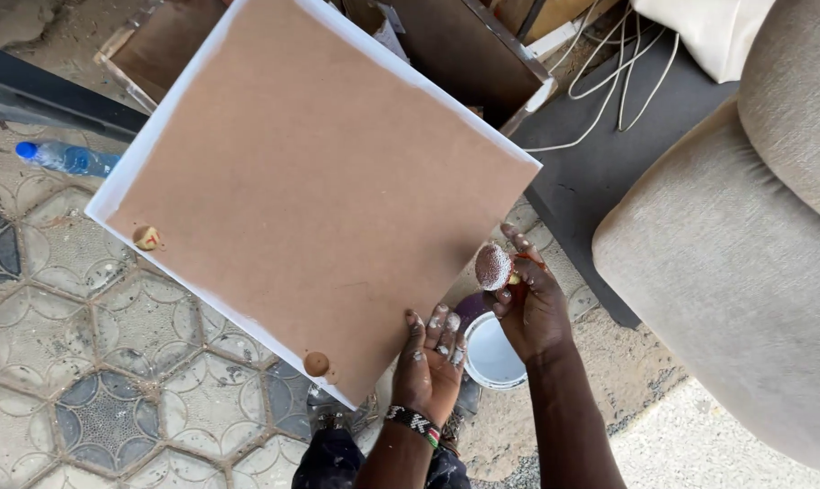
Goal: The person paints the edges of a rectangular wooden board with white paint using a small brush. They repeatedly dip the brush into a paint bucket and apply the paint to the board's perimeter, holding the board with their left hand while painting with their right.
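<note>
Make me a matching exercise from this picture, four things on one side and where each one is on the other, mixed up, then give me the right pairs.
Things:
1. Water bottle
2. Paint pot
3. Sponge
4. Cables

Places:
A. In the right hand, by the board's lower right edge
B. On the patterned tiles, left of the board
C. On the dark mat, at the top, beside the sofa
D. On the ground below the two hands, next to the left hand

Pairs: 1-B, 2-D, 3-A, 4-C
</note>
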